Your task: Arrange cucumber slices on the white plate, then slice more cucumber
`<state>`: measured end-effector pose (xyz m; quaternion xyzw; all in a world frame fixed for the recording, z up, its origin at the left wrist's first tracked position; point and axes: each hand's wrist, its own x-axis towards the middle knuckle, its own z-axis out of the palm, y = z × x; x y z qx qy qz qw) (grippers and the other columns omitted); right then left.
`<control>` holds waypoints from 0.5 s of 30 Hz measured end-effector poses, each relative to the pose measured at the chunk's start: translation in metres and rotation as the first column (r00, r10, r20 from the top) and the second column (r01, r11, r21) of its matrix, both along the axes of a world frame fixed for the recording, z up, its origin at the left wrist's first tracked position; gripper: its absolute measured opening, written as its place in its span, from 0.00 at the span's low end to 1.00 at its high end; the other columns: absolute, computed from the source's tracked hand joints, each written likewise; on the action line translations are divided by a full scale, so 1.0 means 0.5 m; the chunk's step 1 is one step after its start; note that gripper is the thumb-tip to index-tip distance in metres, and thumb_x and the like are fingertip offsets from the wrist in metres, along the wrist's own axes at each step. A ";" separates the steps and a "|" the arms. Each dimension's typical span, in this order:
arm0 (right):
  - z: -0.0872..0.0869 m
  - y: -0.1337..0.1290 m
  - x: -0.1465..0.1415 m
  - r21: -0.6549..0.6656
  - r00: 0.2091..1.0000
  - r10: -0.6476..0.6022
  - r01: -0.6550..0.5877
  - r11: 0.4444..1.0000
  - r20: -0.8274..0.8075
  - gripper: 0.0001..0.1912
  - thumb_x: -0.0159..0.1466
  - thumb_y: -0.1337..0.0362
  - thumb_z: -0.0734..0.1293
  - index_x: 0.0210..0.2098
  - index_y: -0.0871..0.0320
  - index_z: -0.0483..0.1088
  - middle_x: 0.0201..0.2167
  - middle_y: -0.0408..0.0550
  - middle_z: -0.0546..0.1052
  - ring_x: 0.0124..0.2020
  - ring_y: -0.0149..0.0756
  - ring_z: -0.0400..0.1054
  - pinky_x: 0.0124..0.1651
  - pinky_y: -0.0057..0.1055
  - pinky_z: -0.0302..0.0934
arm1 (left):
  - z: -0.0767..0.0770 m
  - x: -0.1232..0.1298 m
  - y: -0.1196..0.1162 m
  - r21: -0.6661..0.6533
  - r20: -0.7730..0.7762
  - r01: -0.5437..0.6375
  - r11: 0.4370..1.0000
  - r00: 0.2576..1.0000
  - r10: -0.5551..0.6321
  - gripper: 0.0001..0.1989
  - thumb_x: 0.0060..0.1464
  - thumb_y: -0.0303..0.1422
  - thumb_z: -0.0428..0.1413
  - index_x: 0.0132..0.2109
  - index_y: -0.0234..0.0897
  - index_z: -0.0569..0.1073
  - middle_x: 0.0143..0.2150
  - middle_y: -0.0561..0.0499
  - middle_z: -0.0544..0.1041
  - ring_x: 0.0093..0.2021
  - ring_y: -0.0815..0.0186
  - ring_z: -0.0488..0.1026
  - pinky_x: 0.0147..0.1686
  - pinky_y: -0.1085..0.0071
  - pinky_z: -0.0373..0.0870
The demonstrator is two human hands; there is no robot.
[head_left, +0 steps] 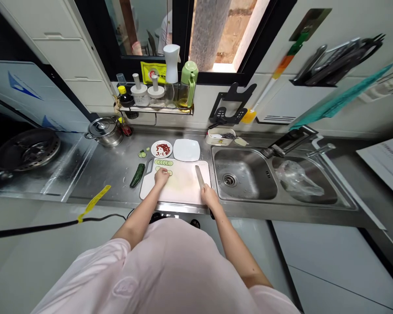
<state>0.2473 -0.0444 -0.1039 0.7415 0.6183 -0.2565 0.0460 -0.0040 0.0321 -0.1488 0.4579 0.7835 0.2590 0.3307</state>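
Observation:
My right hand [210, 196] grips a kitchen knife [199, 176] by its handle, the blade pointing away from me over the right side of the white cutting board [183, 192]. On the board's left side, my left hand [161, 177] has its fingers curled together at a thin cucumber slice [170, 173], which shows by the fingertips. Just beyond it, a row of overlapping cucumber slices [163, 162] lies along the board's far left edge. A dark green piece of cucumber [137, 175] rests on the steel counter left of the board.
Behind the board stand a white plate with chopped red pieces [161, 155] and a white square dish [186, 150]. Cucumber scraps [142, 153] lie nearby. A lidded pot [104, 131] is at the left; a double sink [245, 196] is at the right. Bottles line a shelf [153, 109].

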 end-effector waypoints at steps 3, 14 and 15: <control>0.007 -0.005 -0.008 -0.006 1.000 0.004 -0.004 1.000 0.028 0.17 0.69 0.63 0.50 0.50 0.60 0.64 0.43 0.58 0.75 0.45 0.40 0.69 0.42 0.30 0.57 | 0.006 0.000 -0.014 0.011 -0.059 0.030 0.999 0.998 -0.029 0.11 0.46 0.32 0.58 0.39 0.38 0.74 0.33 0.50 0.78 0.36 0.64 0.74 0.36 0.72 0.65; 0.038 -0.070 -0.105 -0.031 0.970 0.244 -0.243 0.969 0.013 0.16 0.70 0.61 0.50 0.49 0.57 0.63 0.40 0.55 0.75 0.42 0.41 0.70 0.41 0.31 0.56 | 0.010 -0.014 -0.048 0.045 -0.179 0.217 0.975 0.962 -0.206 0.15 0.46 0.31 0.59 0.45 0.40 0.74 0.32 0.51 0.77 0.36 0.64 0.73 0.36 0.72 0.64; 0.039 -0.071 -0.112 -0.032 0.965 0.263 -0.262 0.964 0.013 0.15 0.69 0.61 0.50 0.49 0.57 0.63 0.40 0.54 0.75 0.42 0.41 0.70 0.41 0.31 0.56 | 0.009 -0.015 -0.048 0.051 -0.180 0.226 0.973 0.960 -0.214 0.15 0.47 0.32 0.59 0.45 0.40 0.74 0.32 0.51 0.77 0.35 0.65 0.73 0.36 0.73 0.64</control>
